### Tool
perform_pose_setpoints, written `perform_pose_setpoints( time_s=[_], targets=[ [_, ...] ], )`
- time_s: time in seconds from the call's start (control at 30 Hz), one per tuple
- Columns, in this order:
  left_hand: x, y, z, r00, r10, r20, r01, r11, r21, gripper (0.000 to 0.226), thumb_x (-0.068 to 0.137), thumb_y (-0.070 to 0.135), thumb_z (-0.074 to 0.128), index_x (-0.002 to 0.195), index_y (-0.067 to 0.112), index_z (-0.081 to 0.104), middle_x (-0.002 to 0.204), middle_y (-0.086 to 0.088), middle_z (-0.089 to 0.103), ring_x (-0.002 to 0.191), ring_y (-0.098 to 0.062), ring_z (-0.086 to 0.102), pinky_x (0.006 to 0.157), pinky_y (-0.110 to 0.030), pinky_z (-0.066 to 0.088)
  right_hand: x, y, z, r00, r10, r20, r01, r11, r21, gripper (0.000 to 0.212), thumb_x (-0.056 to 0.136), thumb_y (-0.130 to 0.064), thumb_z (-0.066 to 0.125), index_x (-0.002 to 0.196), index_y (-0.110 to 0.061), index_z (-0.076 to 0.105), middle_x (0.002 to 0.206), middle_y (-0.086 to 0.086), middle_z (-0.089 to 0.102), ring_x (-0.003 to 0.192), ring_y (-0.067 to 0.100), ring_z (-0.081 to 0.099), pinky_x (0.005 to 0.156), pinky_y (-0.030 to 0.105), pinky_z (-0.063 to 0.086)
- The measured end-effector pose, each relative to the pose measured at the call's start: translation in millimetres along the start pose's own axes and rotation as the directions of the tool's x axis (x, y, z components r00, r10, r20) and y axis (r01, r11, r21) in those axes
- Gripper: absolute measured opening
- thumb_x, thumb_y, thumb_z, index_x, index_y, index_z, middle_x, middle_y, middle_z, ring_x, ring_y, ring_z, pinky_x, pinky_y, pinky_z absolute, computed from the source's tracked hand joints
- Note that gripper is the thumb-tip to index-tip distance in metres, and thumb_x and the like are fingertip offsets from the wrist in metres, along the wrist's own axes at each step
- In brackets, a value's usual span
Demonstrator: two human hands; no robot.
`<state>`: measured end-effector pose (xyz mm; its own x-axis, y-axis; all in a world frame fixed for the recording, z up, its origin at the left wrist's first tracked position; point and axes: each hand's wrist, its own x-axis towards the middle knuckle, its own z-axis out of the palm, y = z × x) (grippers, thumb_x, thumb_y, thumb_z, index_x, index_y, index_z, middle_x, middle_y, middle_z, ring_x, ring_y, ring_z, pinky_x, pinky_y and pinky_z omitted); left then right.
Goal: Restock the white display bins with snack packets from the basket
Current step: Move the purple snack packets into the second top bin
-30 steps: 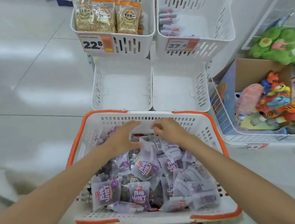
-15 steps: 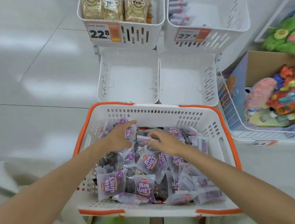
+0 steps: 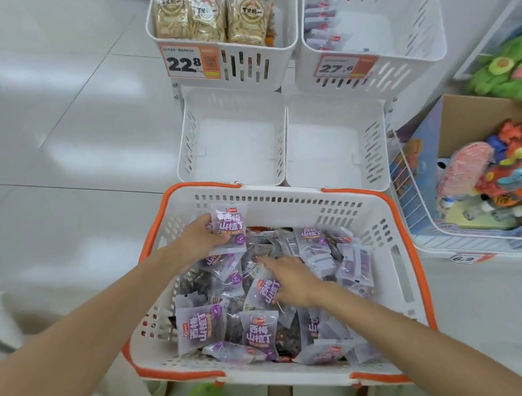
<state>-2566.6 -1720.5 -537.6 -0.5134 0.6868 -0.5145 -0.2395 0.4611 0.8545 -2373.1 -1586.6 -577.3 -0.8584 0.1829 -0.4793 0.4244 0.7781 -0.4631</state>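
Observation:
A white basket with orange trim [image 3: 382, 216] stands in front of me, filled with several purple snack packets [image 3: 260, 331]. My left hand [image 3: 197, 237] grips one purple packet [image 3: 229, 225] upright near the basket's far left wall. My right hand [image 3: 290, 280] lies on the pile in the middle, fingers spread and touching the packets. Beyond the basket stand two white display bins with nothing in them, the left one [image 3: 189, 147] and the right one [image 3: 373, 139].
Above them, an upper left bin [image 3: 257, 64] holds seed bags behind a 22.8 price tag, and an upper right bin [image 3: 406, 54] holds a few packets. A wire bin of toys [image 3: 417, 212] and a cardboard box sit to the right. Tiled floor spreads left.
My left hand has lifted one purple packet upright out of the pile. My right hand has moved toward me over the packets. The view has tilted slightly down.

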Motion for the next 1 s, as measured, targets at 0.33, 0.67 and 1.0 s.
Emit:
perform_pose_setpoints(
  time_s=[0.33, 0.67, 1.0],
  targets=[
    [-5.4, 24.7, 17.7, 0.968, -0.081, 0.238, 0.112, 0.986, -0.123, 0.037, 0.096, 0.014, 0.053, 0.132, 0.019, 0.050, 0.125, -0.007, 0.065, 0.111, -0.024, 0.066, 0.098, -0.045, 0.053, -11.1, -31.1, -105.9, 0.938, 0.186, -0.294, 0.128, 0.601, 0.789, 0.010, 0.081, -0.009, 0.079, 0.087, -0.013, 0.072, 0.079, -0.003, 0.073, 0.068, 0.005, 0.067, 0.063, 0.019, 0.051],
    [9.9, 127.3, 59.9, 0.920, 0.357, 0.161, -0.383, 0.906, 0.182, 0.063, 0.070, -0.010, 0.081, 0.125, 0.006, 0.052, 0.113, -0.013, 0.069, 0.103, -0.028, 0.069, 0.083, -0.036, 0.059, -31.0, -30.9, -207.5, 0.926, 0.119, -0.359, 0.212, 0.622, 0.754, 0.073, 0.079, -0.004, 0.080, 0.139, -0.019, 0.041, 0.112, 0.008, 0.063, 0.090, 0.020, 0.067, 0.062, 0.023, 0.055],
    [70.7, 322.3, 106.6, 0.694, 0.693, 0.193, -0.680, 0.544, 0.491, 0.097, 0.070, 0.025, 0.088, 0.150, 0.019, 0.033, 0.139, 0.006, 0.049, 0.126, -0.011, 0.049, 0.103, -0.028, 0.042, -70.5, 26.2, -410.5, 0.486, 0.124, -0.865, 0.328, 0.892, 0.312, 0.036, 0.075, -0.021, 0.083, 0.105, -0.018, 0.063, 0.088, -0.010, 0.065, 0.078, 0.008, 0.062, 0.078, 0.034, 0.056]
  ],
)
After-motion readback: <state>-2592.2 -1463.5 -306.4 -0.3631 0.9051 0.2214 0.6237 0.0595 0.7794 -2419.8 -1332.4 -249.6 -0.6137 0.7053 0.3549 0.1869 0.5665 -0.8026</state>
